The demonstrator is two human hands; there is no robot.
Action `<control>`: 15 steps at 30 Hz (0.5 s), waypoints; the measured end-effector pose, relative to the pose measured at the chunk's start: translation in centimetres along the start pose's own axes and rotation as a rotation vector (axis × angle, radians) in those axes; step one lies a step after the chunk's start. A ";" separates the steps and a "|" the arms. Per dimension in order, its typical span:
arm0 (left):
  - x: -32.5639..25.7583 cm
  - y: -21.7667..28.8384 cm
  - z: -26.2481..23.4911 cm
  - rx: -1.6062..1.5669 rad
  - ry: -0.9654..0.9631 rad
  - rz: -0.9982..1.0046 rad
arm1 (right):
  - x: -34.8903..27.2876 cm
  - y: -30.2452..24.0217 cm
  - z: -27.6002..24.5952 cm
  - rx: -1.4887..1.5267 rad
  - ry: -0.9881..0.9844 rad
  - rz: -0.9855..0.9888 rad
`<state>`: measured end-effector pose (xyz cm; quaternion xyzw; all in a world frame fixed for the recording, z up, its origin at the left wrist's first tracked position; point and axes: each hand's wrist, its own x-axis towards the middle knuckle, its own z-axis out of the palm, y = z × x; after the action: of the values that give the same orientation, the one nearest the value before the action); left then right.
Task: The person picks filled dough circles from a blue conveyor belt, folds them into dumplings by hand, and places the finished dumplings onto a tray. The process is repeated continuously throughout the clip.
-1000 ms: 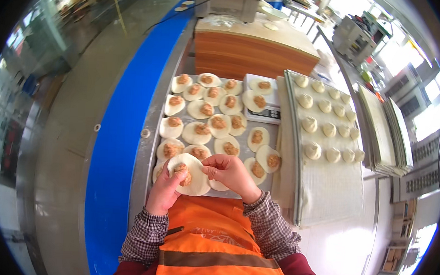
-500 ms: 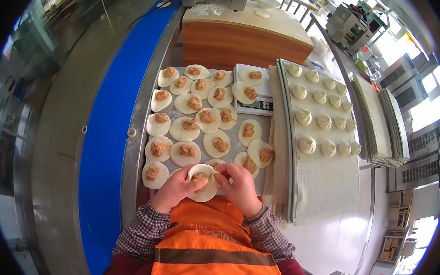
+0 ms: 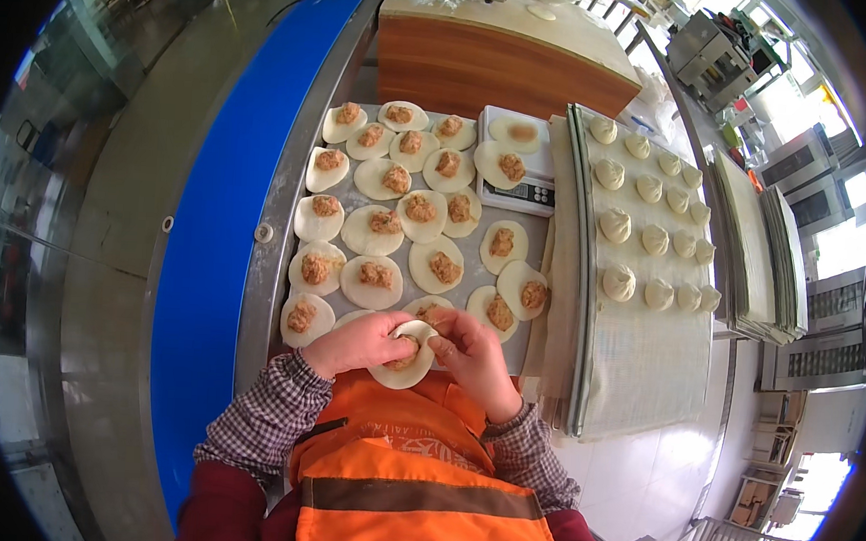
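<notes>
Between my two hands, above the near edge of the metal table, is a round dough wrapper [image 3: 400, 375] with a lump of meat filling on it. My left hand [image 3: 362, 345] grips its left side, the thumb resting on the filling. With thumb and fingers my right hand [image 3: 470, 354] pinches the upper right rim. Several flat wrappers with filling [image 3: 373, 280] lie spread over the tabletop beyond my hands, some overlapping. One wrapper [image 3: 433, 307] just past my fingers is partly hidden by them.
To the right, a mesh-lined tray [image 3: 643, 370] bears rows of pleated, closed buns [image 3: 616, 224]. A digital scale [image 3: 525, 192] at the table's back right has wrappers on it. A blue conveyor belt [image 3: 197, 288] runs along the left. Behind stands a wooden worktable [image 3: 503, 64].
My left hand has slid further over the wrapper, and my right fingers have drawn in closer along its rim. The view has shifted slightly.
</notes>
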<state>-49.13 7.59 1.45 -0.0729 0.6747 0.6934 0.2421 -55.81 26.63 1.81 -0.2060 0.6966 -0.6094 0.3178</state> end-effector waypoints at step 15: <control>0.6 -0.6 -0.2 -0.425 -0.057 -0.077 | -0.3 0.6 -1.0 -0.373 0.056 -0.236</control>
<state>-49.39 7.47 0.62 -0.1284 0.5029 0.8121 0.2664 -56.27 27.67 1.34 -0.3242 0.7768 -0.5085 0.1813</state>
